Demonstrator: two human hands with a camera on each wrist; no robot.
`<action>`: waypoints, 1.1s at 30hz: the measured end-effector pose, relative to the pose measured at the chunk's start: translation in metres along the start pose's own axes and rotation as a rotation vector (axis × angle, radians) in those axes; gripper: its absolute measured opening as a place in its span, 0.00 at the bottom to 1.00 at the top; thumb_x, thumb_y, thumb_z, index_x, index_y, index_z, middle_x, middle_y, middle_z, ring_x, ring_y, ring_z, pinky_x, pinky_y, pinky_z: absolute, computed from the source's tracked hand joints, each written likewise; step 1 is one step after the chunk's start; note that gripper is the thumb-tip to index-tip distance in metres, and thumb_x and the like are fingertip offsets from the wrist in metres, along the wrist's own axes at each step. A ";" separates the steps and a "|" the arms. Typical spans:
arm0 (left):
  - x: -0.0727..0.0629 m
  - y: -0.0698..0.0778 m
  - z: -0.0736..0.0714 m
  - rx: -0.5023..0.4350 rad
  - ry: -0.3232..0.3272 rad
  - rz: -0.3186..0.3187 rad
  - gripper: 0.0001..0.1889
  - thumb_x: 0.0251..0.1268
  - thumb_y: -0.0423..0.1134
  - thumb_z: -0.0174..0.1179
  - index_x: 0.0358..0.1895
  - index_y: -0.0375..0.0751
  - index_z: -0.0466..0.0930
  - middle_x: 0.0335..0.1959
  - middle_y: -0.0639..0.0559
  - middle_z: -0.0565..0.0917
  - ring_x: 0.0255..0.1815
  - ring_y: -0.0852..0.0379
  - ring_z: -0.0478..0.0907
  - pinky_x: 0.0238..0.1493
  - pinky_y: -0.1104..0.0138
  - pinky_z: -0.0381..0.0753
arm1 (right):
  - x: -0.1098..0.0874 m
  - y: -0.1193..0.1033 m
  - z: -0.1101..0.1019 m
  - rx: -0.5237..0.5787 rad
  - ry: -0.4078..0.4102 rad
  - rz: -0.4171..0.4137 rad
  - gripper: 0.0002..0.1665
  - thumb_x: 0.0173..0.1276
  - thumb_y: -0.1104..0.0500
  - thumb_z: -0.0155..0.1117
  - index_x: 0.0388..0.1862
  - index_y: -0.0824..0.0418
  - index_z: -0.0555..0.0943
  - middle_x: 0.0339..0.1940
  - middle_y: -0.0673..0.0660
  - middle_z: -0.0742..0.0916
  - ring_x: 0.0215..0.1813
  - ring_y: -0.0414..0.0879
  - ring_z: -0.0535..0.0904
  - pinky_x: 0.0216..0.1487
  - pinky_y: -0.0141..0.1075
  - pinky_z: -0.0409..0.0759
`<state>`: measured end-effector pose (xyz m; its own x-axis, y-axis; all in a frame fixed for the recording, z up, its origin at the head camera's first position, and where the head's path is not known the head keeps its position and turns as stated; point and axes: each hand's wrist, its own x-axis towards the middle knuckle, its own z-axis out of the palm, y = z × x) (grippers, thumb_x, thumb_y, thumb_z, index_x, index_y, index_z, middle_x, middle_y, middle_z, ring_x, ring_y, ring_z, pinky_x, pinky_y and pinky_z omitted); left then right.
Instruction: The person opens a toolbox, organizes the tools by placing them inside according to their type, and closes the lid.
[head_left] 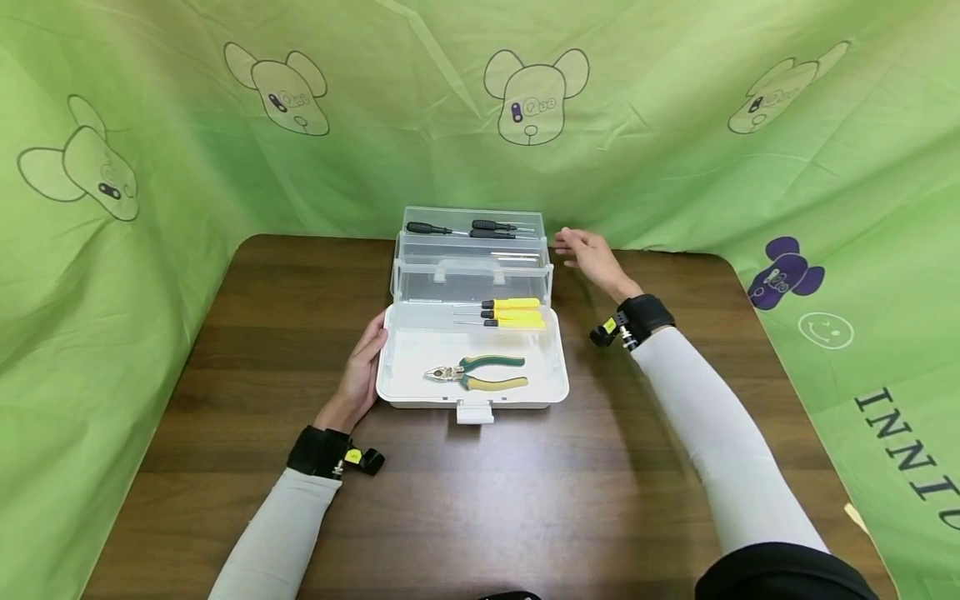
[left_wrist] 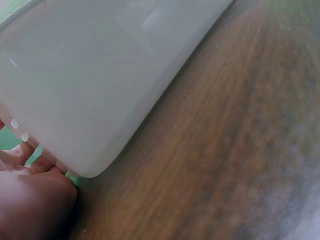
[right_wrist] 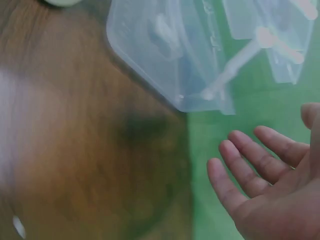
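Note:
A white toolbox [head_left: 405,350] with clear fold-out trays [head_left: 431,287] stands open in the head view. Inside its base lies a pair of pliers [head_left: 487,372] with green and yellow handles; behind these are three yellow screwdrivers [head_left: 517,314]. Three black screwdrivers [head_left: 429,227] lie in the rearmost clear tray. My left hand [head_left: 360,375] grips the left end of the base, thumb at the rim; its fingers [left_wrist: 42,162] show partly in the left wrist view. Apart from the trays, on their right, my right hand [head_left: 596,260] is held with fingers spread and nothing in it.
The toolbox rests on a dark wooden table [head_left: 285,333]. A green printed cloth [head_left: 420,125] hangs behind and along both sides, close behind the rear tray. A white latch [head_left: 475,412] sticks out at the toolbox's front.

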<state>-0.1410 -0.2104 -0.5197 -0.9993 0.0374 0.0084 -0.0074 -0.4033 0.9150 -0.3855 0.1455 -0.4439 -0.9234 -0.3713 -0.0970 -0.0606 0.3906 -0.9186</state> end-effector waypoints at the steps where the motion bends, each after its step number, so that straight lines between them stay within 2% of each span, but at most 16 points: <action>1: 0.000 0.000 0.000 0.000 -0.003 0.000 0.30 0.90 0.39 0.33 0.87 0.37 0.44 0.85 0.41 0.52 0.83 0.53 0.50 0.78 0.62 0.53 | 0.002 0.003 0.003 0.049 -0.007 0.015 0.36 0.90 0.45 0.43 0.77 0.74 0.68 0.75 0.74 0.75 0.76 0.66 0.71 0.76 0.55 0.69; 6: -0.001 0.001 0.000 0.001 -0.001 -0.005 0.30 0.90 0.40 0.33 0.87 0.37 0.44 0.85 0.42 0.53 0.82 0.54 0.51 0.77 0.63 0.55 | 0.012 0.015 0.018 0.262 -0.036 0.084 0.40 0.90 0.42 0.38 0.83 0.72 0.61 0.81 0.71 0.68 0.82 0.61 0.64 0.79 0.52 0.65; 11: -0.002 0.002 0.000 0.005 0.014 -0.011 0.30 0.90 0.40 0.33 0.87 0.38 0.44 0.85 0.43 0.53 0.82 0.53 0.51 0.77 0.63 0.55 | 0.017 0.024 0.029 0.340 -0.062 0.123 0.41 0.90 0.40 0.35 0.87 0.67 0.54 0.86 0.67 0.62 0.85 0.56 0.57 0.83 0.49 0.58; 16: -0.001 0.001 0.001 -0.011 0.016 -0.010 0.30 0.89 0.39 0.33 0.87 0.38 0.45 0.85 0.42 0.53 0.82 0.52 0.50 0.76 0.64 0.55 | 0.022 0.029 0.036 0.437 -0.087 0.127 0.42 0.90 0.41 0.34 0.88 0.66 0.47 0.88 0.64 0.56 0.88 0.53 0.50 0.85 0.44 0.50; 26: 0.000 0.000 0.002 0.002 -0.007 -0.009 0.29 0.89 0.39 0.32 0.87 0.38 0.44 0.85 0.41 0.53 0.84 0.51 0.49 0.77 0.63 0.54 | 0.023 0.034 0.039 0.555 -0.091 0.129 0.40 0.90 0.42 0.35 0.88 0.64 0.50 0.88 0.60 0.57 0.88 0.50 0.50 0.84 0.41 0.54; 33: -0.002 0.002 0.002 0.003 -0.007 -0.005 0.30 0.89 0.39 0.32 0.87 0.37 0.43 0.85 0.40 0.52 0.83 0.50 0.49 0.76 0.63 0.55 | 0.025 0.026 0.040 0.650 -0.158 0.151 0.39 0.90 0.41 0.32 0.89 0.60 0.47 0.88 0.60 0.57 0.88 0.52 0.50 0.84 0.46 0.53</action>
<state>-0.1393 -0.2099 -0.5168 -0.9989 0.0459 0.0062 -0.0127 -0.4007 0.9161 -0.3952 0.1131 -0.4858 -0.8344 -0.4906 -0.2511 0.3496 -0.1191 -0.9293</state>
